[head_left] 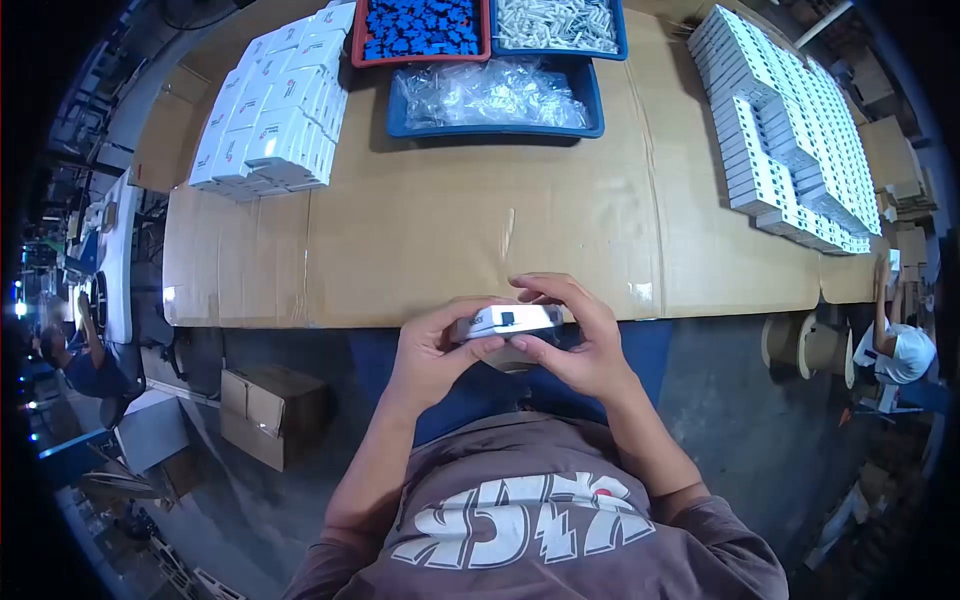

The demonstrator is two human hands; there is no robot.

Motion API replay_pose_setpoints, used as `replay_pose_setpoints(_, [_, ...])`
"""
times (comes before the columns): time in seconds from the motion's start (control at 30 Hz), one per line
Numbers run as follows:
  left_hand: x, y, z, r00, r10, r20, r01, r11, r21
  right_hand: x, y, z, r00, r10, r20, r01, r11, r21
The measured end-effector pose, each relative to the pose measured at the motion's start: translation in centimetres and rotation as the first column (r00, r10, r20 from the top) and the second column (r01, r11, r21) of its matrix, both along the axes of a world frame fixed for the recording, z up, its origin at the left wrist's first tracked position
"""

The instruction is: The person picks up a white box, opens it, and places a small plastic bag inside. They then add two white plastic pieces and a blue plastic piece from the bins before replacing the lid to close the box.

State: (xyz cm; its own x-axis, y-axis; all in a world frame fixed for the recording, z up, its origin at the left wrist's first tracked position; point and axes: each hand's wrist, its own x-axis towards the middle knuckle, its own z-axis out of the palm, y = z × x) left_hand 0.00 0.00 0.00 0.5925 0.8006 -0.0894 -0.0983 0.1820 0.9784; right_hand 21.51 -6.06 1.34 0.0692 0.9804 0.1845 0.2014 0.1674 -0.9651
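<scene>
A small flat white box point(528, 318) with a black square mark on its near side is held at the table's front edge, in front of my body. My left hand point(436, 345) grips its left end, thumb along the near side and fingers behind. On the right end, my right hand point(583, 340) has its thumb pressed at the lower near edge, while its index finger arches over the top. The box's far side is hidden.
Cardboard covers the table point(480, 220). White boxes point(275, 110) are stacked at left, more boxes point(790, 140) at right. Trays hold blue parts point(420, 28), white plugs point(555, 25) and clear bags point(495, 98). A person point(895, 345) sits right, another person point(85, 355) left.
</scene>
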Motion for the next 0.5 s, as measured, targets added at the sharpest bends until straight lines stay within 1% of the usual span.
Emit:
replay_pose_setpoints(0.07, [0.4, 0.0, 0.6, 0.997, -0.003, -0.081, 0.010, 0.997, 0.083, -0.2, 0.2, 0.3, 0.997, -0.031, 0.065, 0.025, 0.995, 0.101])
replay_pose_setpoints(0.17, [-0.3, 0.0, 0.9, 0.974, 0.042, -0.224, 0.022, 0.961, 0.275, -0.4, 0.2, -0.1, 0.999, 0.019, 0.045, -0.022, 0.996, 0.083])
replay_pose_setpoints(0.2, [-0.3, 0.0, 1.1, 0.971, 0.045, -0.233, 0.028, 0.954, 0.299, -0.6, 0.2, 0.3, 0.999, -0.004, 0.037, 0.000, 0.996, 0.089])
replay_pose_setpoints(0.27, [-0.1, 0.1, 1.2, 0.968, 0.053, -0.244, 0.036, 0.937, 0.347, -0.5, 0.0, 0.0, 0.996, -0.014, 0.086, 0.004, 0.993, 0.115])
replay_pose_setpoints(0.4, [0.1, -0.5, 0.8, 0.966, 0.067, -0.251, 0.016, 0.949, 0.316, -0.4, -0.3, -0.8, 0.985, -0.047, 0.167, 0.025, 0.990, 0.137])
replay_pose_setpoints(0.47, [0.4, -0.5, 0.5, 0.965, 0.067, -0.255, 0.010, 0.957, 0.289, -0.5, -0.2, -0.8, 0.990, -0.051, 0.129, 0.044, 0.997, 0.063])
replay_pose_setpoints(0.5, [0.6, -0.6, 0.1, 0.974, 0.068, -0.216, -0.027, 0.982, 0.188, -0.6, -0.2, -0.8, 0.993, -0.053, 0.109, 0.051, 0.998, 0.023])
